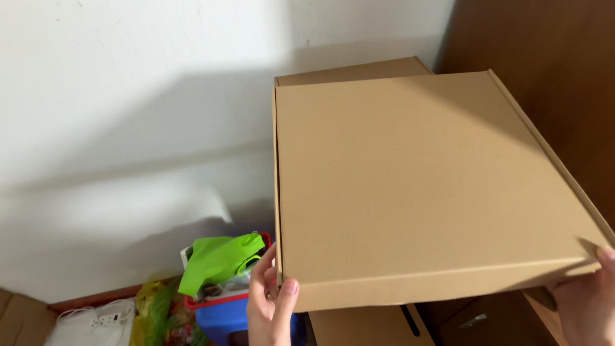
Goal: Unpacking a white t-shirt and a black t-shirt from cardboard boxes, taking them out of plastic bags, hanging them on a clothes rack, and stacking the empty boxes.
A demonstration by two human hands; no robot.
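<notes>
Cardboard box (420,185), flat, stiff and probably light, sits raised before the white wall (94,102), my left hand (271,310) and right hand (597,300) clamped on its two near corners, the firmest places to hold.

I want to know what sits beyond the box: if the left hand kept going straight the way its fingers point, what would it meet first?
The left hand points up along the near-left corner of the flat cardboard box it already grips. Sliding on, it would probably follow the box's left edge, then reach the white wall; depth is unclear.
</notes>
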